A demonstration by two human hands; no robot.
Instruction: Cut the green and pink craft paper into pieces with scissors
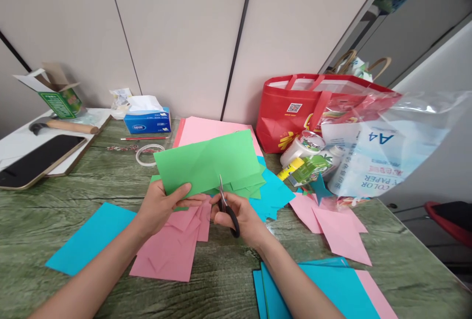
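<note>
Pale panelled wall [184,39], dark seams [240,34]; green table [114,179].

- Pretty bright overall, soft and even; can't pin down the source.
- Glare streaks all over the clear plastic packaging [424,112] right of the red shopping bag [273,110].
- Pink paper [180,257] well left and in front of the bag sits in soft shade.
- Wide-angle lean: the wall seam [239,41] left of it slants.
- Fine print on the green carton [59,105], far left of it, goes mushy.
</note>
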